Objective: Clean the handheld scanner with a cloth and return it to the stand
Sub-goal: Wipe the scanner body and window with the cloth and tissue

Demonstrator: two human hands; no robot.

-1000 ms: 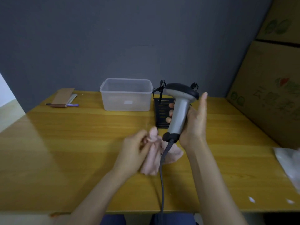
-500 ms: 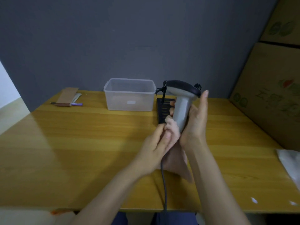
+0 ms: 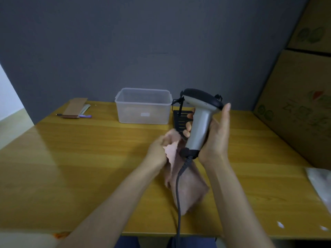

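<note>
My right hand [image 3: 214, 138] grips the grey handle of the handheld scanner [image 3: 199, 122], holding it upright above the table with its black head pointing left. Its dark cable [image 3: 178, 190] hangs down over the table's near edge. My left hand [image 3: 159, 151] holds a pink cloth [image 3: 186, 183] bunched against the lower left of the handle; the cloth's loose end hangs down behind the cable. The black stand [image 3: 179, 122] lies flat on the table behind the scanner, partly hidden by my fingers.
A clear plastic box [image 3: 143, 106] stands at the back, left of the stand. A brown card and a pen [image 3: 75, 111] lie at the back left. Cardboard boxes [image 3: 300, 108] line the right side. A white plastic bag [image 3: 320, 183] lies at the right edge.
My left hand lifted the cloth off the table and brought it up against the scanner's handle. My right hand kept the scanner upright in nearly the same place.
</note>
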